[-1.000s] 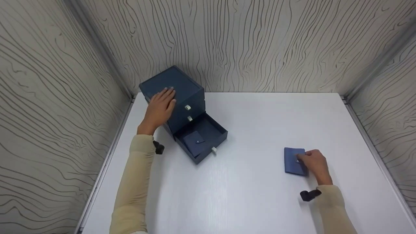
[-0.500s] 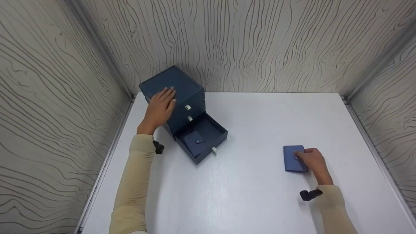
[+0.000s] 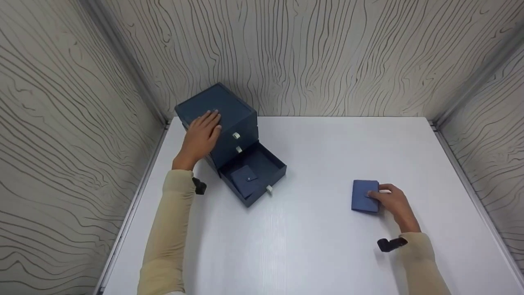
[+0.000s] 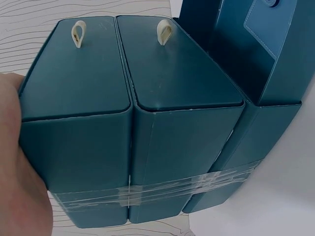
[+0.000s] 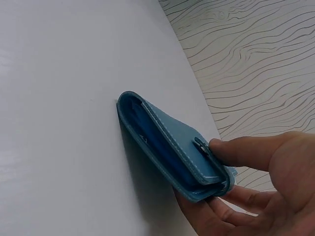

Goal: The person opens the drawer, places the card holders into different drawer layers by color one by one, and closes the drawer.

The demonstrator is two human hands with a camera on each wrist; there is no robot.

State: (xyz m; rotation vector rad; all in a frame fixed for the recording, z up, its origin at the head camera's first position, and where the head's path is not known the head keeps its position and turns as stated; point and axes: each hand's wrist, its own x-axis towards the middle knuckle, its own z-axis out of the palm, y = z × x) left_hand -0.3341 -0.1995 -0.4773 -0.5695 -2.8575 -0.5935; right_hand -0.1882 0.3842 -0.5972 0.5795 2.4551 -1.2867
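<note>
My left hand (image 3: 200, 137) rests flat on top of a dark blue drawer box (image 3: 223, 104), its fingers straight. The box's bottom drawer (image 3: 266, 164) is pulled out, and inside it lies a blue snap wallet (image 3: 244, 180); in the left wrist view part of that wallet (image 4: 270, 24) shows at the upper right. Over at the right, my right hand (image 3: 395, 203) pinches a second blue wallet (image 3: 363, 196) by its snap edge. In the right wrist view, the thumb presses near the snap of this folded wallet (image 5: 172, 142) and the fingers lie beneath.
Pale loop tabs (image 3: 236, 135) mark the drawer fronts. Clear tape (image 4: 147, 191) wraps the box's side. Wood-patterned panels (image 3: 307, 57) border the white table (image 3: 311, 246) at the back and both sides.
The wallet in my right hand has risen off the table and shifted slightly left and away from me. The left hand and the box have stayed still.
</note>
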